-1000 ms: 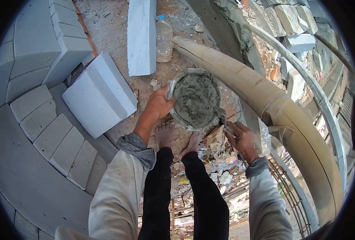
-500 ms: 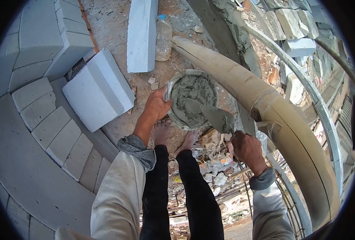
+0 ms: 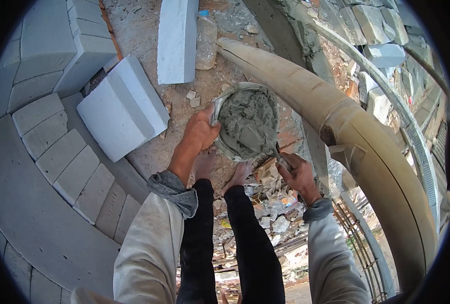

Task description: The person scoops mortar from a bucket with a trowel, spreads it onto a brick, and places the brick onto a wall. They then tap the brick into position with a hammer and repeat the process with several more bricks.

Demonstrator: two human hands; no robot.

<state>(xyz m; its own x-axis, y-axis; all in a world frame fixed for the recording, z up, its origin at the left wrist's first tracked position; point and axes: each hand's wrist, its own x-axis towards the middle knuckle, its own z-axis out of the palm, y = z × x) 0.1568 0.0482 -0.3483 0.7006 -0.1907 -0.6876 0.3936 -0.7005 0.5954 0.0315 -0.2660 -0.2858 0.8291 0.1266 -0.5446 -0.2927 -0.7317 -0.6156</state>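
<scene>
My left hand point(image 3: 199, 130) is closed on the left rim of a round bucket point(image 3: 224, 149). Wet grey mortar point(image 3: 246, 114) fills the bucket, its surface lumpy and stirred. In my right hand point(image 3: 302, 175) is the handle of a trowel point(image 3: 283, 160), held at the bucket's lower right edge. The trowel's blade is sunk in the mortar, so most of it is hidden. My bare feet stand just below the bucket.
A bamboo pole point(image 3: 306, 86) slants past the bucket's right side. Pale blocks point(image 3: 123, 109) lie to the left beside a block wall point(image 3: 58, 218). A long block point(image 3: 178, 40) and a plastic bottle point(image 3: 206, 43) lie ahead. Rubble point(image 3: 280, 225) and rebar point(image 3: 354, 228) are below right.
My right hand has moved left and slightly up toward the bucket. The trowel blade, earlier showing above the bucket's right edge, is now down in the mortar. My left hand keeps its grip.
</scene>
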